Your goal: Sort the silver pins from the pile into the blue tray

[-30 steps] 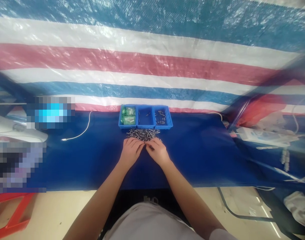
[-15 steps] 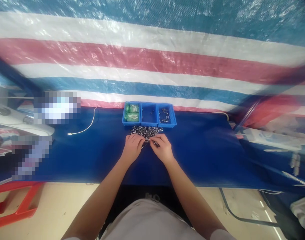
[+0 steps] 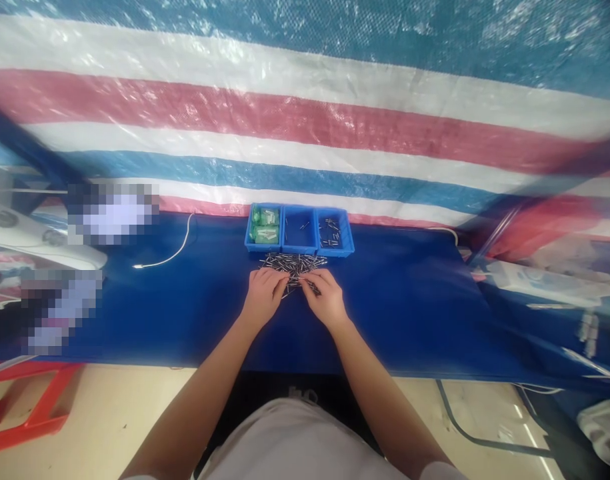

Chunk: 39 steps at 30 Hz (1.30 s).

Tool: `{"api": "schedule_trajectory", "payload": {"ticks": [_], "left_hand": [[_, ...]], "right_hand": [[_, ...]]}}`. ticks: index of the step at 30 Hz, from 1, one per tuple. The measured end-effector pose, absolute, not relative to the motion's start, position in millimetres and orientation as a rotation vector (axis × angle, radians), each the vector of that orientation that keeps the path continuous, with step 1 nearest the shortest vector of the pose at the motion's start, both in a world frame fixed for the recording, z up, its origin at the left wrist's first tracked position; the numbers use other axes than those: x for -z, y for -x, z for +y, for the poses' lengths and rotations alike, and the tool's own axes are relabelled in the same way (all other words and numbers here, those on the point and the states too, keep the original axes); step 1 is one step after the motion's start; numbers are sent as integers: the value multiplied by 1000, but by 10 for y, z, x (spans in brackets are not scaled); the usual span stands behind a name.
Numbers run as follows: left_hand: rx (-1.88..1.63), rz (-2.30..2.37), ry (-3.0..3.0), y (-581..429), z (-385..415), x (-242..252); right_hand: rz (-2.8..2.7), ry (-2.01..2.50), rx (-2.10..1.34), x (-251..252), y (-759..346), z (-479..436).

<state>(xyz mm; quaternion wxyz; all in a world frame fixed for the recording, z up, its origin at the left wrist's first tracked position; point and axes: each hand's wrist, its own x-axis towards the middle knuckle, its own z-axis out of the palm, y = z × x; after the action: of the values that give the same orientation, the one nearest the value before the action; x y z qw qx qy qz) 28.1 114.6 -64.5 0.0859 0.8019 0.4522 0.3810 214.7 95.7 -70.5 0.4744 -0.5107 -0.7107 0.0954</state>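
Note:
A heap of thin, dark-and-silver metal pins [image 3: 295, 261] lies on the blue table just in front of the blue bins. My left hand [image 3: 266, 293] is at the heap's near left side, fingertips pinched together. Opposite it, my right hand [image 3: 325, 295] has its thumb and forefinger closed at the near right side. A small pale metal pin [image 3: 295, 277] seems to span the two sets of fingertips; its ends are hidden by the fingers. Exactly what kind of pin it is cannot be made out.
Behind the heap stand three joined blue bins: the left bin [image 3: 248, 248] holds green-and-clear packets, the middle bin [image 3: 299, 249] a few pins, the right bin [image 3: 349, 250] several. A white cable [image 3: 185, 243] lies left. A red stool [image 3: 49, 413] stands lower left.
The view has shifted slightly. Both hands stay pinched over the heap, and the pale pin between the fingertips shows more clearly now.

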Motion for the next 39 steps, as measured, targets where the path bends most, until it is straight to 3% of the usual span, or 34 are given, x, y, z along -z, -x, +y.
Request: {"api": "schedule_trajectory", "payload": {"ticks": [17,39], "left_hand": [[-1120,1308,-2331,-271,1151,658],[-1117,1301,-2339,-257,1138,635]], "right_hand": [[-1648,1181,-386,645,-2108,948],[-1748,1173,-189,706,-2031,927]]}}
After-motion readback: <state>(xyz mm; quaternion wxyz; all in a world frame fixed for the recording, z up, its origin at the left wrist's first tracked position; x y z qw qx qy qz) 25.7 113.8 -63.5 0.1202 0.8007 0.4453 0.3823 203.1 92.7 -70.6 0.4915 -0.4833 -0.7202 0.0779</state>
